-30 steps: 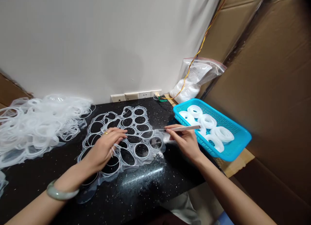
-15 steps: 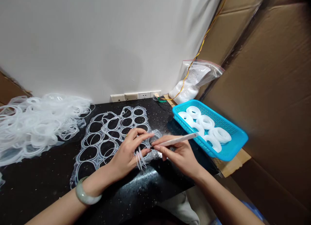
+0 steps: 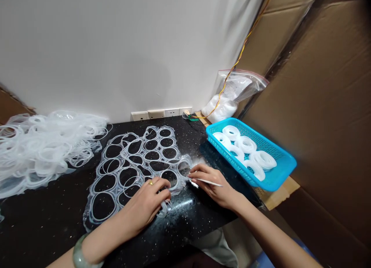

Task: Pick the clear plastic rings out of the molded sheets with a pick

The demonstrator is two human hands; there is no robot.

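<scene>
A sheet of translucent rubber-like rings (image 3: 104,187), joined by thin film, lies flat on the black speckled counter (image 3: 179,246). Over its lower right part is my left hand (image 3: 145,202), fingers curled around a few loose translucent rings (image 3: 164,210) that hang below the fingertips. My right hand (image 3: 213,183) pinches a slim white stick-like tool (image 3: 207,181) at the sheet's right edge. The tool's tip points toward the last ring there, but its exact shape is hidden by my fingers.
To the left, a large heap of translucent rings (image 3: 55,152) covers the counter. A blue plastic basket (image 3: 278,179) holding several coiled ring bundles (image 3: 245,144) stands at right. Behind it sit a clear bag (image 3: 223,106) and a yellow wire (image 3: 240,57). Cardboard (image 3: 324,86) walls the right side.
My left hand has drawn back toward the lower left with the loose rings, away from my right hand. The white tool has tilted lower in my right hand.
</scene>
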